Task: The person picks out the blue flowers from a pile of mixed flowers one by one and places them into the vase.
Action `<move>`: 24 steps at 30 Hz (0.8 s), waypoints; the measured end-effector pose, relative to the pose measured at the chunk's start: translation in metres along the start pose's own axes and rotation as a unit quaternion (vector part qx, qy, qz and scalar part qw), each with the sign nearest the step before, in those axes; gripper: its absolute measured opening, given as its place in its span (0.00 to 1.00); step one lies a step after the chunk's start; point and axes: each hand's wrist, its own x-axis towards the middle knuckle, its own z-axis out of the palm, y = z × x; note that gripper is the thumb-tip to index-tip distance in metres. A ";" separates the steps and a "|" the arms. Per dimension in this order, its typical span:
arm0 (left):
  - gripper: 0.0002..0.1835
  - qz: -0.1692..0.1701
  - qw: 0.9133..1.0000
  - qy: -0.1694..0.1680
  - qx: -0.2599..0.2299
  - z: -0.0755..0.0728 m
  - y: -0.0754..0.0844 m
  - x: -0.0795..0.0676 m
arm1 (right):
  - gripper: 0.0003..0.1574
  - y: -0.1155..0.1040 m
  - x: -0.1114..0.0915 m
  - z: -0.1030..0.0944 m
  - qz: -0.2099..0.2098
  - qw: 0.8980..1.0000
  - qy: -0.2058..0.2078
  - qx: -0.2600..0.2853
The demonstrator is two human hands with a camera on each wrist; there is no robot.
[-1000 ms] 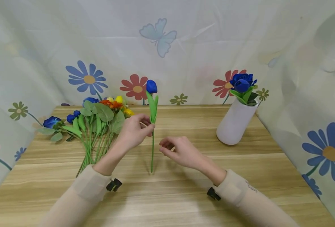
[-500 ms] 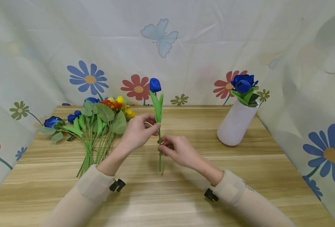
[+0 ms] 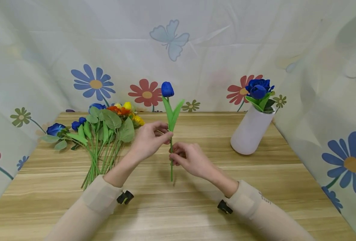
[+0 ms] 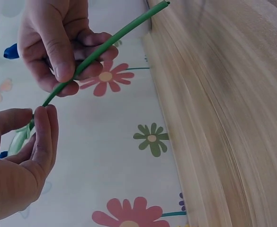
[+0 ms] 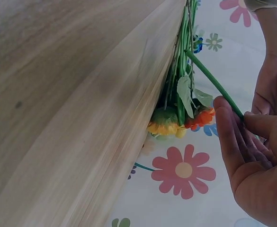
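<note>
A blue artificial tulip (image 3: 167, 89) with two green leaves stands upright over the middle of the table in the head view. My left hand (image 3: 150, 140) pinches its stem just below the leaves. Lower on the same stem, my right hand (image 3: 193, 160) grips it between thumb and fingers. The bare green stem (image 4: 124, 32) sticks out past the right hand in the left wrist view. In the right wrist view the stem end (image 5: 209, 75) points away from the right hand's fingertips.
A pile of artificial flowers (image 3: 105, 134), blue, orange and yellow, lies on the wooden table (image 3: 178, 207) at the left. At the back right a white vase (image 3: 251, 130) holds blue flowers (image 3: 258, 88). A flower-printed curtain (image 3: 208, 40) hangs behind.
The tulip and my left hand moved slightly right. My right hand reached the stem and took hold of it. The tulip has turned, and its leaves now show spread apart.
</note>
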 end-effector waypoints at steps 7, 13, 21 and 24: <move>0.18 -0.001 1.000 -0.004 -0.006 0.001 -0.001 0.000 | 0.04 0.000 0.000 -0.001 -0.010 0.999 0.024 -0.024; 0.16 0.006 1.000 -0.002 -0.012 0.001 -0.002 0.000 | 0.03 0.000 0.001 -0.001 -0.012 0.999 0.030 -0.029; 0.12 -0.016 0.999 0.011 -0.030 0.001 0.001 -0.002 | 0.03 -0.001 0.001 -0.002 -0.008 0.998 0.034 -0.043; 0.10 -0.013 0.999 0.010 -0.039 0.002 0.000 -0.002 | 0.04 -0.002 0.001 -0.002 -0.006 0.998 0.037 -0.043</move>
